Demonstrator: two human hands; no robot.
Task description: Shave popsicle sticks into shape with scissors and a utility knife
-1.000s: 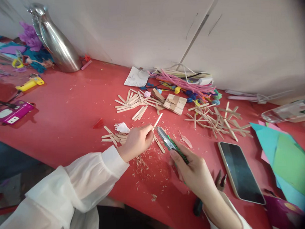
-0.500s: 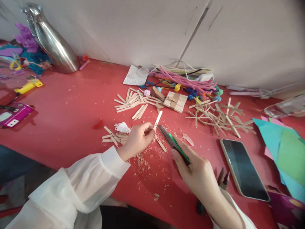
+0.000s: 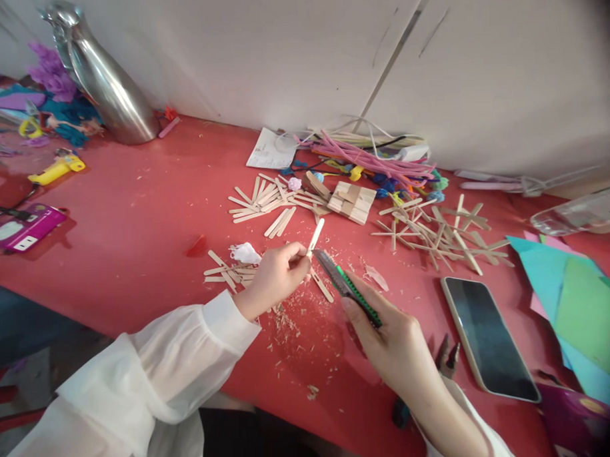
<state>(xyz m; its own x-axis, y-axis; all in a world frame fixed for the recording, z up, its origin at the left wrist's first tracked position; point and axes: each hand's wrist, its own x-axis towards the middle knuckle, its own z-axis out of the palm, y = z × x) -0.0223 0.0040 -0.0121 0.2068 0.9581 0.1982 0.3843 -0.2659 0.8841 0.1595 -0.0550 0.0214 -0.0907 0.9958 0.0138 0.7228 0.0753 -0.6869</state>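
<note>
Between its thumb and fingers, my left hand (image 3: 281,272) pinches a wooden craft stick (image 3: 316,235), which points up and away. My right hand (image 3: 383,326) is wrapped round a utility knife (image 3: 356,295) with a green and black handle. The knife's blade (image 3: 327,264) reaches up to the stick by my left fingertips; whether it touches the wood I cannot tell. Another stick (image 3: 323,286) lies under the hands among wood shavings (image 3: 287,329). More craft sticks (image 3: 221,271) lie left of my left hand, beside a crumpled white piece (image 3: 244,252).
A phone (image 3: 490,339) and pliers (image 3: 447,357) lie right of my right hand. Loose craft sticks (image 3: 264,200), a second stick pile (image 3: 440,234) and pink pipe cleaners (image 3: 367,156) spread behind. A steel jug (image 3: 110,82) stands back left; coloured paper (image 3: 582,305) is at right.
Both hands hold nearly the same place. The knife blade has shifted very slightly at the stick, and the camera view has moved a little.
</note>
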